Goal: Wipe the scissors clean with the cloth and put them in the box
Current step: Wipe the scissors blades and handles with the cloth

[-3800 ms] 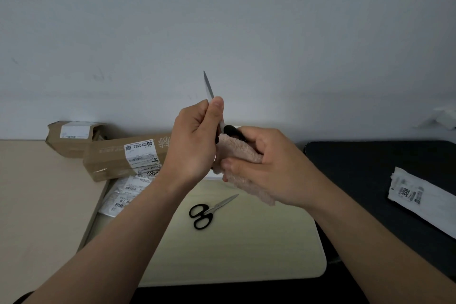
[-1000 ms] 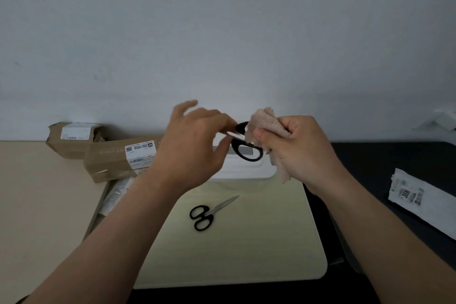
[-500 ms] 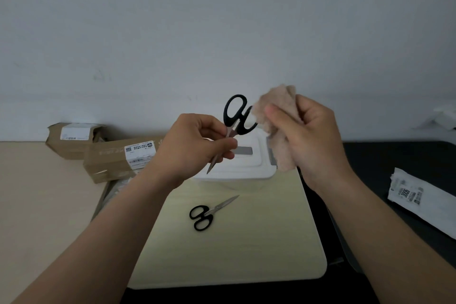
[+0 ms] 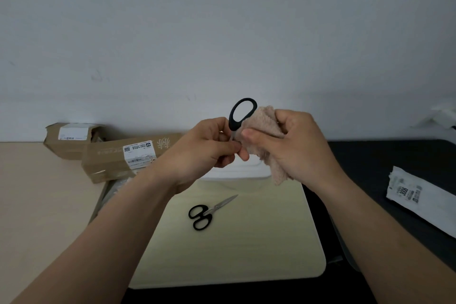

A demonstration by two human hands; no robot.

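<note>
Pinching the scissors [image 4: 232, 128] just below the black handle, the left hand [image 4: 197, 153] has its thumb and curled fingers closed tight round the metal. The blades are buried in that grip, so I cannot tell whether they are together or apart. One black loop stands upright above the knuckles, with the grey wall [image 4: 222, 32] showing through it.

The right hand [image 4: 293, 153] has its fingers wrapped round a bunched, fluffy pinkish cloth [image 4: 265, 126]. Its thumb lies across the front of the cloth, the tip close against the left hand's fingertips. The cloth touches the right side of the handle loop, and a loose corner hangs below the palm.

Both hands are raised above the far end of the pale board [image 4: 246, 254]. Behind and beneath them, at that far edge, sits the white box [image 4: 234, 171], mostly hidden by the hands. A second pair of scissors [image 4: 209, 212] with black handles lies flat near the middle of the board, blades closed and pointing away to the right.

Off the board's far left corner two cardboard cartons [image 4: 123, 155] with printed labels lie on a beige surface [image 4: 37, 192]. To the board's right is a dark table [image 4: 382, 160] with a white packet [image 4: 414, 197] on it, well apart from the hands.
</note>
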